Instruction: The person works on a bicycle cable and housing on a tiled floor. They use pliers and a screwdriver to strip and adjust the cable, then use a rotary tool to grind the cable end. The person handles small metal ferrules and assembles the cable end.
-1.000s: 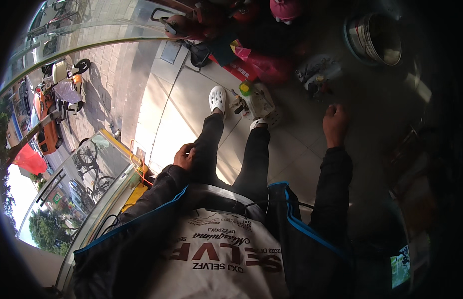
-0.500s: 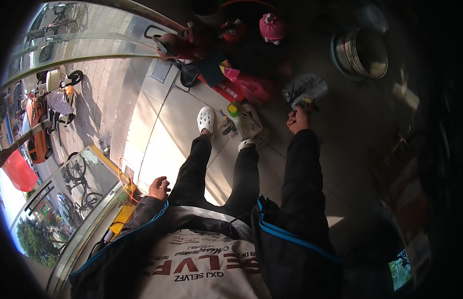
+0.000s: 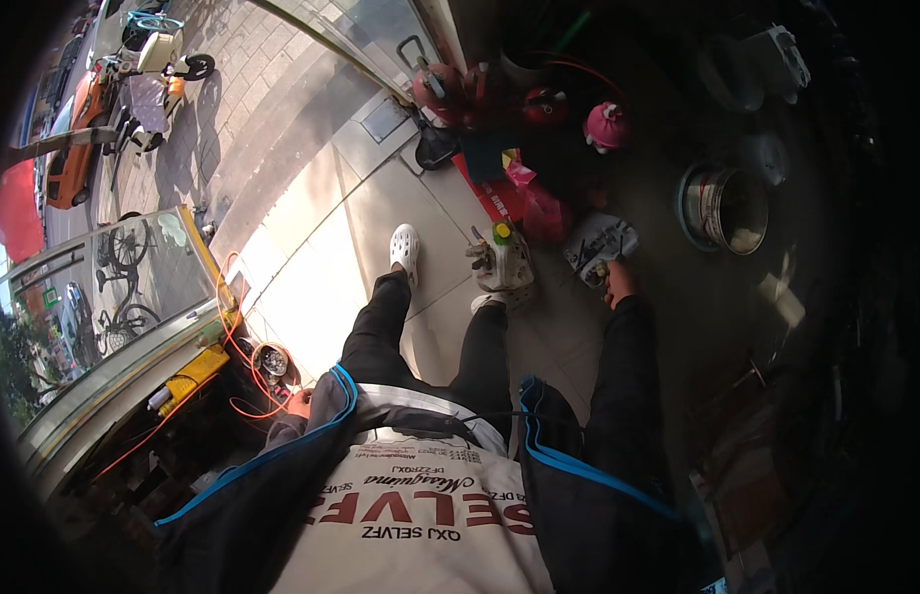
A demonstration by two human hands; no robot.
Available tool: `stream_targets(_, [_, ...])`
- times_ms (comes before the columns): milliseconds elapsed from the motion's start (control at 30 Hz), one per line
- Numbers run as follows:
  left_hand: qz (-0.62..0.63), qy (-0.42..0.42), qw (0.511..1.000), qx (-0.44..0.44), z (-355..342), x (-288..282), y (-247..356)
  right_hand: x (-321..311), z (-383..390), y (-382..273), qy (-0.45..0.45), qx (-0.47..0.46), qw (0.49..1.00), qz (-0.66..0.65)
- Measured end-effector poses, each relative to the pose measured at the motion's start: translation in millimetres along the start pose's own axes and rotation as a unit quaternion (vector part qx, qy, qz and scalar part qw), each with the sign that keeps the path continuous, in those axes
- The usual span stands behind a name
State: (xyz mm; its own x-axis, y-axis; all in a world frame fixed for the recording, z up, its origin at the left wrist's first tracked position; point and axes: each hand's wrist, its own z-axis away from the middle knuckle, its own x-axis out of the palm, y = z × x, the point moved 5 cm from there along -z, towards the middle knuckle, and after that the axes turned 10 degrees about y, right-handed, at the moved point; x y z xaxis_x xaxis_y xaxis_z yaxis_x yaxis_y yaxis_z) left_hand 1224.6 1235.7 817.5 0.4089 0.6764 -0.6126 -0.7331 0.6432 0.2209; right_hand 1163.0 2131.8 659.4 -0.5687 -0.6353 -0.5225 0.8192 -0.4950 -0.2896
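Observation:
My right hand [image 3: 619,284] reaches down at the right with its fingers closed around something small and dark that I cannot make out. Just beyond it, a pale plastic bag or wrapper [image 3: 618,238] lies on the floor with dark tool-like pieces on it. To its left stands a cloudy plastic jug [image 3: 512,269] with a yellow-green cap, close to my shoe. My left hand [image 3: 299,403] is low at the left, beside a looped orange cord [image 3: 244,366]; the sleeve and blur hide most of its fingers.
Farther out are a red bag [image 3: 544,213], several red rounded objects [image 3: 440,87] and a pink rounded item [image 3: 605,127]. A metal bucket [image 3: 739,210] stands at the right. A glass door [image 3: 133,267] and a yellow tool [image 3: 194,374] are at the left.
The view has swung left, bringing more of the orange cord in. My right hand has drawn back slightly from the pale bag. My left hand has moved lower, toward the cord.

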Motion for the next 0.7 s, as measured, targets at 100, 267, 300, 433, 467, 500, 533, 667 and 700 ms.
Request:
stream_targets(100, [0.104, 0.017, 0.994, -0.022, -44, 3, -33, 44, 58, 20, -0.047, 0.005, 0.998, 0.044])
stream_targets(267, [0.025, 0.106, 0.994, 0.030, -84, 1, 85, 123, 173, 41, -0.088, -0.048, 0.986, 0.132])
stream_targets(300, [0.035, 0.119, 0.992, 0.024, -93, -1, 67, 152, 200, 41, -0.068, -0.054, 0.982, 0.170])
stream_targets(433, [0.138, 0.118, 0.981, -0.065, -142, -67, 95, 220, 283, 25, -0.016, -0.205, 0.923, 0.324])
stream_targets(467, [0.129, 0.105, 0.986, -0.003, -166, -79, 83, 239, 308, 16, 0.008, -0.226, 0.899, 0.375])
stream_targets(500, [0.180, 0.134, 0.974, -0.039, -166, -96, 76, 263, 334, -1, -0.013, -0.289, 0.878, 0.382])
stream_targets(533, [0.223, 0.158, 0.960, -0.060, -180, -107, 86, 282, 352, -20, -0.030, -0.346, 0.861, 0.373])
stream_targets(667, [0.304, 0.187, 0.931, -0.082, -228, -150, 68, 385, 403, -92, -0.050, -0.449, 0.816, 0.361])
stream_targets(700, [0.308, 0.199, 0.925, -0.095, -240, -157, 61, 415, 425, -113, -0.069, -0.512, 0.734, 0.441])
